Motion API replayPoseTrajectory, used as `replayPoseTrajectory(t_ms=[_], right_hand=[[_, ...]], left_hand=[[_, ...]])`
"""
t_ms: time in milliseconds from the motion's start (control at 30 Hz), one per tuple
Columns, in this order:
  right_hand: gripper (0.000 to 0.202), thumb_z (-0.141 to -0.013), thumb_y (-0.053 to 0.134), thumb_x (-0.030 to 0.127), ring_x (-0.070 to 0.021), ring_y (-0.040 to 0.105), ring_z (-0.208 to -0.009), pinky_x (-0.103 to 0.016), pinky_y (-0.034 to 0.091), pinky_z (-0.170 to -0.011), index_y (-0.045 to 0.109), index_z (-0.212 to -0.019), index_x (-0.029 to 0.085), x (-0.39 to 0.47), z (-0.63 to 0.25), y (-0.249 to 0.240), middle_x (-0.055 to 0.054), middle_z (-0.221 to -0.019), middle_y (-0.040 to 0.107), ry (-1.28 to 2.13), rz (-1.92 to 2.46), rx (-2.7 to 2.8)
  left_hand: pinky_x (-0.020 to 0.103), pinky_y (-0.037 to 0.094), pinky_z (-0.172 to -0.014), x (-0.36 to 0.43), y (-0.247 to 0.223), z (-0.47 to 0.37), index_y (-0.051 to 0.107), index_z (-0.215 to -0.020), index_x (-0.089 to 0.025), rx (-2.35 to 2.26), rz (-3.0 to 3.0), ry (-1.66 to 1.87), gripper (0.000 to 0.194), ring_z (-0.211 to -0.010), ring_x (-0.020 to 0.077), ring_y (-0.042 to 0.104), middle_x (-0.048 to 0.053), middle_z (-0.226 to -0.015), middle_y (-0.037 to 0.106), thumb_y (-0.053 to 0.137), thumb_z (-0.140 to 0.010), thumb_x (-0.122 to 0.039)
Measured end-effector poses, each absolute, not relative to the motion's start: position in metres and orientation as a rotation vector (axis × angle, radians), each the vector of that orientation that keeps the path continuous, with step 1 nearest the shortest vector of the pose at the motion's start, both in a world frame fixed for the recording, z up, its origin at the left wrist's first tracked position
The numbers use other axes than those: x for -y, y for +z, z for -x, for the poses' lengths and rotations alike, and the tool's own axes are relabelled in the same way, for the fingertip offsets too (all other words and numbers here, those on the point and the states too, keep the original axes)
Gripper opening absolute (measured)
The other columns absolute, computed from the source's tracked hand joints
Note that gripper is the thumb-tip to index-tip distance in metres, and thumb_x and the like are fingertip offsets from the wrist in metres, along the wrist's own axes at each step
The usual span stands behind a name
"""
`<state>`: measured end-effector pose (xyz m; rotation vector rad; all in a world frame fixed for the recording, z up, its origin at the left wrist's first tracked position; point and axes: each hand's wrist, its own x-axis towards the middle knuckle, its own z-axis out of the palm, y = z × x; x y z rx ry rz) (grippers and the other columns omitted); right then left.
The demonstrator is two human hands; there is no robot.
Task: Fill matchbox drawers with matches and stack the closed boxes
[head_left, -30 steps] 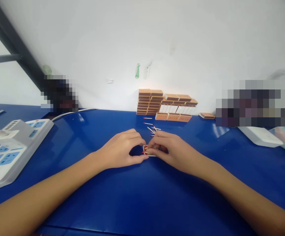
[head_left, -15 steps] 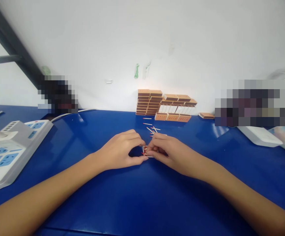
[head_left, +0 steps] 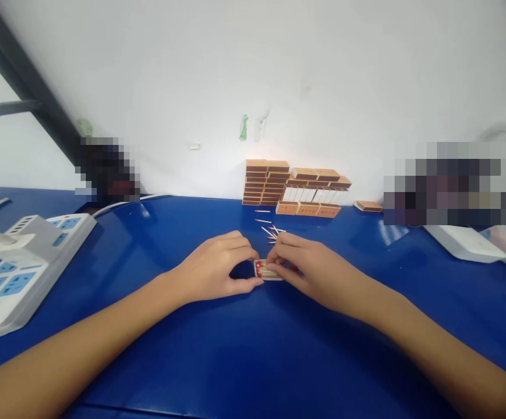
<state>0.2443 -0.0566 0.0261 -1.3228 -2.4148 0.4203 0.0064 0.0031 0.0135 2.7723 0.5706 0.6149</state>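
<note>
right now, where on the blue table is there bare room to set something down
Bare: the table this side of the open matchbox, between the forearms; also between the power strip and left hand. Crowded: at the matchbox and right hand, with loose matches and stacked boxes behind.

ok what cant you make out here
- Right end of the open white matchbox tray: head view, mostly behind the right hand
- Loose red-tipped matches: head view, partly behind that hand
- Print on orange cardboard matchboxes: head view, too small
- White power strip: head view, cut off by left edge
</note>
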Motion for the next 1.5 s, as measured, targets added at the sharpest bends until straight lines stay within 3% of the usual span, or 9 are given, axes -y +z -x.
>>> replayPoseTrajectory(t_ms=[367, 733, 933, 1500], right_hand=[[0.015, -0.101, 0.060, 0.031, -0.0184, 0.060, -0.081, -0.031, 0.044, -0.073, 0.069, -0.095, 0.021, 0.030, -0.284, 0.026, -0.005, -0.092, 0.065, 0.256, 1.497, 2.278], [0.028, -0.097, 0.066, 0.045, -0.0211, 0.062, -0.086, -0.034, 0.047, -0.076, 0.065, -0.112, 0.021, 0.022, -0.297, 0.010, -0.007, -0.105, 0.065, 0.265, 1.633, 2.276], [0.022, -0.104, 0.056, 0.040, -0.0188, 0.059, -0.082, -0.033, 0.047, -0.074, 0.060, -0.093, 0.022, 0.022, -0.290, 0.008, -0.006, -0.099, 0.064, 0.354, 1.567, 2.285], [0.019, -0.108, 0.045, 0.028, -0.0216, 0.063, -0.086, -0.034, 0.050, -0.077, 0.057, -0.095, 0.020, 0.027, -0.287, 0.006, -0.009, -0.101, 0.064, 0.234, 1.611, 2.384]], left_hand=[[0.036, 0.054, -0.085, -0.005, 0.012, -0.007, 0.074, -0.109, -0.018, -0.595, -2.755, 0.602, 0.025, -0.096, 0.0226, 0.064, 0.007, -0.100, 0.072, 0.073, -0.093, -0.038], [0.038, 0.055, -0.090, -0.004, 0.012, -0.006, 0.071, -0.119, -0.016, -0.620, -2.796, 0.576, 0.039, -0.102, 0.0243, 0.065, 0.008, -0.105, 0.073, 0.073, -0.093, -0.044], [0.039, 0.055, -0.091, -0.005, 0.012, -0.006, 0.073, -0.118, -0.016, -0.601, -2.817, 0.573, 0.038, -0.101, 0.0242, 0.065, 0.008, -0.105, 0.072, 0.072, -0.094, -0.045], [0.038, 0.055, -0.091, -0.004, 0.012, -0.006, 0.073, -0.118, -0.018, -0.586, -2.814, 0.564, 0.034, -0.101, 0.0236, 0.065, 0.008, -0.106, 0.072, 0.071, -0.095, -0.043]])
